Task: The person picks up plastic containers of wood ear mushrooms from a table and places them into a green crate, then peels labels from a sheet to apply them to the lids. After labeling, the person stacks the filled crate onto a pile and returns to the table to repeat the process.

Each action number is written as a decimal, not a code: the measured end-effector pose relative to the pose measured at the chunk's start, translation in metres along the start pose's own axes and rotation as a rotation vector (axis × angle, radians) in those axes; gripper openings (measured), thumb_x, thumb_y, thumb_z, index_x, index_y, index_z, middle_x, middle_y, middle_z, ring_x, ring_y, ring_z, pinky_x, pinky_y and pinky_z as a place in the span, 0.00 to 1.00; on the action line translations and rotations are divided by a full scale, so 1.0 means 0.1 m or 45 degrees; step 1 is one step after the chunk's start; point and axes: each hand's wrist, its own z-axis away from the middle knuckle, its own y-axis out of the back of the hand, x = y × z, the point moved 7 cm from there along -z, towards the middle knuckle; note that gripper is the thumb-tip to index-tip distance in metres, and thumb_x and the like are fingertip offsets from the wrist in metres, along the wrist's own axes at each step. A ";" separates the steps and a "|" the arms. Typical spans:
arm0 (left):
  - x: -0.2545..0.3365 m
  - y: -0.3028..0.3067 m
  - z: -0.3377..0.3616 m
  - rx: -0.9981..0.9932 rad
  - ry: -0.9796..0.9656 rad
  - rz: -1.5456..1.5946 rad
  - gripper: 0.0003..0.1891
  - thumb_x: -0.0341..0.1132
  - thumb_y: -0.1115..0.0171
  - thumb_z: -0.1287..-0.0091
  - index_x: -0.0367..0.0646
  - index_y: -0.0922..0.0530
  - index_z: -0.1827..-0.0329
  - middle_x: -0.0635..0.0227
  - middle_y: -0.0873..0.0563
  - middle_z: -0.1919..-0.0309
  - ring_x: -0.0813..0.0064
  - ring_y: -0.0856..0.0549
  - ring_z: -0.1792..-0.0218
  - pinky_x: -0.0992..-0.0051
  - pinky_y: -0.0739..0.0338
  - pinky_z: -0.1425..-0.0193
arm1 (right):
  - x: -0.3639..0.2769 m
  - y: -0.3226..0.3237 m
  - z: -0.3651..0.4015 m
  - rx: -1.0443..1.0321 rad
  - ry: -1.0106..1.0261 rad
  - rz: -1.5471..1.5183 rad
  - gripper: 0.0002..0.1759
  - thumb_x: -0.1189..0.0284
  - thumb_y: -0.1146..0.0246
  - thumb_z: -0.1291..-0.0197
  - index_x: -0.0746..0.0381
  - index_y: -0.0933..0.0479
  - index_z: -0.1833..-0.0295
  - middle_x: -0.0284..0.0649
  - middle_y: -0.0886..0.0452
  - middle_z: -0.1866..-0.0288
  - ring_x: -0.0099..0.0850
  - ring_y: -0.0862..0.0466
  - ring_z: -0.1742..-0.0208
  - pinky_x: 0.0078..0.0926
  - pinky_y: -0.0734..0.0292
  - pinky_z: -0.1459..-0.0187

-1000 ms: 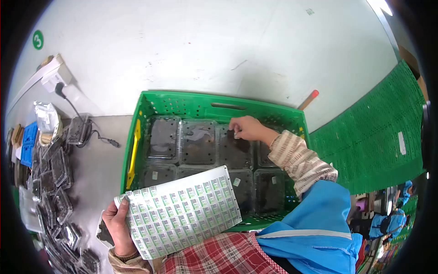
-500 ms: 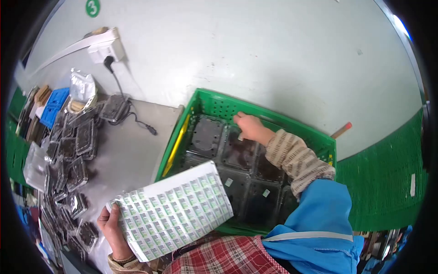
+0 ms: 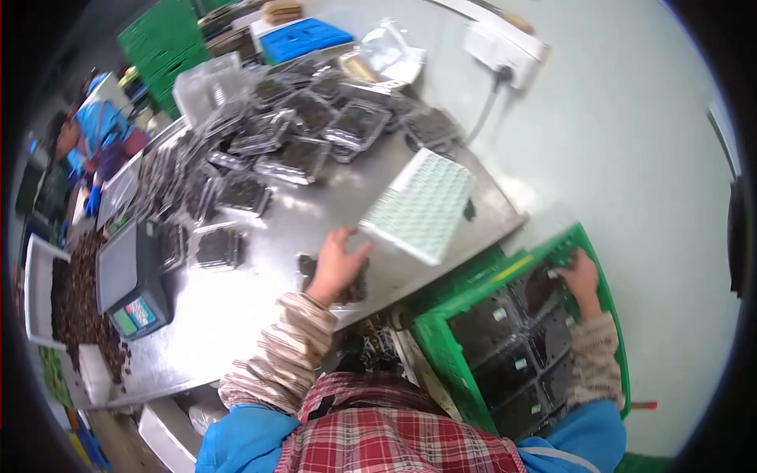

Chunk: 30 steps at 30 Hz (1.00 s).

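Observation:
My left hand [image 3: 337, 266] is over the metal table with thumb and fingers apart. Under it, near the table's edge, sits a clear plastic box with dark contents [image 3: 355, 290], partly hidden by the hand. Just beyond the fingertips is a sheet of small labels [image 3: 426, 206], out of my grasp. My right hand [image 3: 579, 277] reaches into the green crate [image 3: 441, 347], its fingers loosely spread near the far wall. A small white label [image 3: 552, 273] shows at its thumb tip, over a dark-filled clear box [image 3: 539, 293]. Neighbouring boxes in the crate carry small white labels.
Many filled clear boxes [image 3: 296, 158] are heaped at the table's back. A grey scale [image 3: 130, 276] stands at left, beside loose dark pieces [image 3: 83, 296]. A plug and cord [image 3: 501, 79] hang from the wall socket. Another person [image 3: 102, 134] is at far left.
The view has swung left. My left hand has let go of the label sheet and moved to the box at the table's edge. My right hand is still in the crate.

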 end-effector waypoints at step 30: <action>-3.04 2.96 -1.04 0.474 0.574 -0.613 0.36 0.59 0.38 0.47 0.33 0.29 0.48 0.49 0.23 0.52 0.52 0.25 0.48 0.62 0.27 0.49 | -5.35 -1.89 -1.10 -0.263 0.361 -0.215 0.31 0.54 0.37 0.47 0.70 0.27 0.48 0.53 0.25 0.46 0.47 0.26 0.44 0.38 0.31 0.45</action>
